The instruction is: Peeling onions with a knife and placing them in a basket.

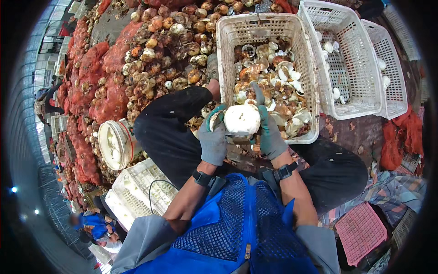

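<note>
A large peeled white onion is held over the near left edge of a white plastic crate. My left hand, in a grey and green work glove, grips the onion's left side and also has a piece of pale peel or onion at its thumb. My right hand, gloved alike, is closed on a knife with a wooden handle and touches the onion's right side. The blade lies below the onion, largely hidden. Onion skins and cut pieces fill the crate's bottom.
Unpeeled onions are heaped at the left, beside red mesh sacks. A white bucket and a crate of peeled onions stand by my left leg. Two white crates with several peeled onions stand at the right. A co-worker sits at lower left.
</note>
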The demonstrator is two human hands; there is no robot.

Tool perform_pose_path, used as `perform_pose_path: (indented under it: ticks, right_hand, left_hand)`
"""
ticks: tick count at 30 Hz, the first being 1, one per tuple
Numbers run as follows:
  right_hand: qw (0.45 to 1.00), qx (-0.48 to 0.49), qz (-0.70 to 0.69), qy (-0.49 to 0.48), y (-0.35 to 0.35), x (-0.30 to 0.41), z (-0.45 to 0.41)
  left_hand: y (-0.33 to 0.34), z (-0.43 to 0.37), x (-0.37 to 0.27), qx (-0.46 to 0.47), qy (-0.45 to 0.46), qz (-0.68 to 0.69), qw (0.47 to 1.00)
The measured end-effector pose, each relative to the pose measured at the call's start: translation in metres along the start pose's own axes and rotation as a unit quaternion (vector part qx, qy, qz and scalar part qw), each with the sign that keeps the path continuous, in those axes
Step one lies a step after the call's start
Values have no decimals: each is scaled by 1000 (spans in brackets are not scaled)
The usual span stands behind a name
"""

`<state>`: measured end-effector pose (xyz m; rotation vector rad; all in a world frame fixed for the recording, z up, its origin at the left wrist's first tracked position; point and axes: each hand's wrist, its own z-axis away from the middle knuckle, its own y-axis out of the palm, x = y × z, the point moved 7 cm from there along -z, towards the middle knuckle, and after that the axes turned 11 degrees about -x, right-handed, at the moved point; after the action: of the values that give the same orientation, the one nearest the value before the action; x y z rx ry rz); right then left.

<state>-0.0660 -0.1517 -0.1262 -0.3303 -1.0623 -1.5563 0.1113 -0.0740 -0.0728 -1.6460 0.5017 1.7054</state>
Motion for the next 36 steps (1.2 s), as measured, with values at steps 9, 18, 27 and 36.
perform_pose_path:
  ticks: [9, 18, 27, 36]
  right_hand:
    - [1000, -3, -15, -18, 4, 25, 14]
    - [993, 12, -115, -11, -18, -11, -2]
    - [990, 1, -118, 75, -3, 14, 29]
    - [971, 10, -241, 4, -5, 36, 20]
  left_hand:
    - [4, 5, -42, 20, 81, -45, 995]
    - [9, 11, -55, -2, 103, -38, 994]
    - [20, -12, -20, -67, 87, -105, 988]
    - [45, 20, -137, -18, 440, -395, 806]
